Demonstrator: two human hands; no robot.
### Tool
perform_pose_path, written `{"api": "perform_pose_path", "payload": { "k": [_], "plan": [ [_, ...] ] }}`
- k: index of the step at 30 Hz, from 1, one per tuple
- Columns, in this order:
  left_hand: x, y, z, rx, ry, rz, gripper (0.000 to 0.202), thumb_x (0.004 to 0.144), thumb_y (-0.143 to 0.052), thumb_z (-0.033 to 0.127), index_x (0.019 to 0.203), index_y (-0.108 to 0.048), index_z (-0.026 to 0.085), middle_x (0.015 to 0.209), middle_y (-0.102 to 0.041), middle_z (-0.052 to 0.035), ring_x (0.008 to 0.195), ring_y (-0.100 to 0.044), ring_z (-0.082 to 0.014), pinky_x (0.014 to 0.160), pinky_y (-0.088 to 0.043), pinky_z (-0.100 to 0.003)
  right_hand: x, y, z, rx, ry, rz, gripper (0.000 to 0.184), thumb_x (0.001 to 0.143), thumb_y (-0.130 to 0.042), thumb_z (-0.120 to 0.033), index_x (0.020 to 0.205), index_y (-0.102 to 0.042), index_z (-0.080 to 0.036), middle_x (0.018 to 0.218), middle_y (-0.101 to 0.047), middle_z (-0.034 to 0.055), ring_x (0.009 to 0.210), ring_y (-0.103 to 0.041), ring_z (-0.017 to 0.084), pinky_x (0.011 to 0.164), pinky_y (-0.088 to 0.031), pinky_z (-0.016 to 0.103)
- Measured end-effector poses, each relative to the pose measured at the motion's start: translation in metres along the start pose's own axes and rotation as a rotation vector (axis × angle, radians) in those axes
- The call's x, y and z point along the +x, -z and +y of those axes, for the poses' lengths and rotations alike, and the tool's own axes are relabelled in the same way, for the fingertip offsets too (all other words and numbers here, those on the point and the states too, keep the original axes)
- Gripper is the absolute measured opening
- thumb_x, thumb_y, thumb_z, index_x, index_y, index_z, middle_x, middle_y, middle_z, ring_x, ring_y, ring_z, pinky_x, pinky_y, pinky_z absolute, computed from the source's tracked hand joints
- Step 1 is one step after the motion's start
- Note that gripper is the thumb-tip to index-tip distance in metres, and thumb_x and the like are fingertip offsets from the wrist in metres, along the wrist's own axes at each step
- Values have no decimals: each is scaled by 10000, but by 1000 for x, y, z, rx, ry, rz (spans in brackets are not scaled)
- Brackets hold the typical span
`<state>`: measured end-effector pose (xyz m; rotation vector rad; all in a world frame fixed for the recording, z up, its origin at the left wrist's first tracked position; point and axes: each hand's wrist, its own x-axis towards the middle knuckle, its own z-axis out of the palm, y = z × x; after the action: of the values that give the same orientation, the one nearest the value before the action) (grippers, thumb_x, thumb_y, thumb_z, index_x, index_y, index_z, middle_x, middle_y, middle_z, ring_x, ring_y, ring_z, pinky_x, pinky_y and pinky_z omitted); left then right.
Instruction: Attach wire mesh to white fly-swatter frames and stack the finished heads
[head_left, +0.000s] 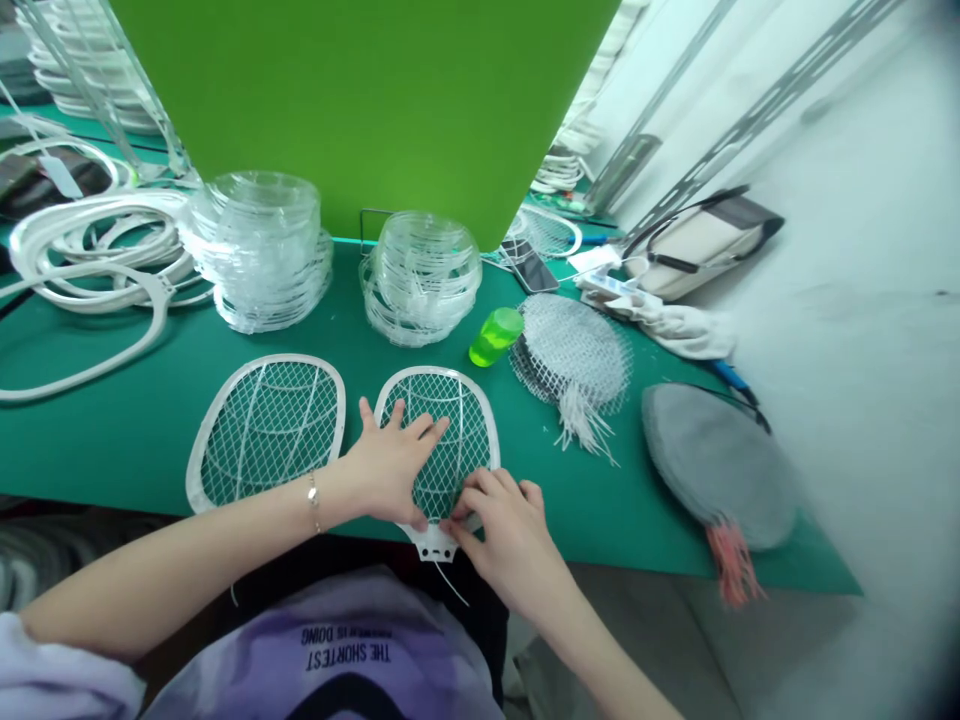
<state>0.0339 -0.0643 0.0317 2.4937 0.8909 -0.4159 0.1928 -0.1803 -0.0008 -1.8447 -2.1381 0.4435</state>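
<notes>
A white oval mosquito-swatter head [469, 400] with metal mesh lies at the table's front edge, its neck toward me and a thin white wire hanging below. My left hand [390, 460] rests on its mesh, fingers spread and thumb down near the neck. At the lower right of the mesh, the fingers of my right hand [506, 520] are pinched together against the frame; whatever is between them is hidden. Left of this, a second swatter head [274, 420] with mesh lies flat, partly covered by my left forearm.
Clear plastic rings stand in a tall stack [259, 250] and a shorter stack [421, 280] behind. A green bottle [496, 336], white mesh pieces [577, 350] and grey mesh pieces [712, 460] lie rightward. White frames [97, 250] crowd the left. A green panel [360, 100] rises behind.
</notes>
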Motion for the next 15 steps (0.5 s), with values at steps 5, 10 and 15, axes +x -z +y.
{"api": "perform_pose_path", "payload": {
  "k": [5,10,15],
  "plan": [
    [-8,-6,-10,-5,-38,27,1225,646,-842,535,1606,-128,273,1598,-326,-202,1442,-147,-593,959,-47,-905,6,5,2,57,-92,27,205,819,-760,-344,923,-605,-260,951,-653,18,924,-606,245,746,-399,364],
    [-15,-17,-51,-38,-218,106,1224,691,-750,718,1597,-11,354,1638,-268,-125,1504,-95,-468,1055,28,-822,-31,56,123,0,-593,788,587,849,-605,-648,1199,-592,-178,1112,-646,150,984,-602,307,870,-464,453],
    [-26,-19,-59,85,-402,313,1046,802,-585,776,1598,-50,359,1658,-198,-58,1522,-109,-390,1168,-28,-693,-85,112,266,-278,-1340,647,1027,702,-641,-765,1305,-535,60,1332,-487,418,1299,-429,527,1032,-351,649]
  ]
}}
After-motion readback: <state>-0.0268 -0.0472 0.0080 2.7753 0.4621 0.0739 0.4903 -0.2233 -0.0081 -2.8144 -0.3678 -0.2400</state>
